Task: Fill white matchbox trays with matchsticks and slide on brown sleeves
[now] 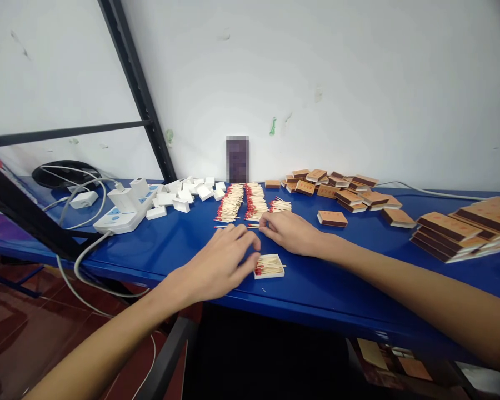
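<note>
Blue counter [158, 244] runs across mid-frame, w/ both hands at ctr. Left hand [220, 261] lies palm down, fingers flat and slightly spread on the counter. Its grip is loose, nothing pinched, and the thumb tip touches the left edge of the tray [269, 266]. Tray is white, open-topped and filled w/ red-tipped matches. It sits flat just below ctr, near the counter's front edge.

Right hand [291, 233] is just up-right of the tray and apart from it. Fingers are curled together, tips down at a few loose matches [252, 225]; can't tell if its grip pinches any. Fingertips of the two hands nearly meet.

Above the hands, three match piles [255, 201] lie side by side. Left of them are scattered white trays [187, 194]. Further left is a power strip [125, 214] w/ chargers plugged in, and cables [77, 261] droop off the front edge.

Right of the piles is a heap of brown sleeves [337, 189]. A lone sleeve [332, 218] lies just right of the right hand. Stacks [462, 228] of bigger brown packs sit at the right edge. A dark blurred block [237, 160] stands against the white wall [358, 83] behind the piles. A black frame [137, 83] slants across the upper left.
</note>
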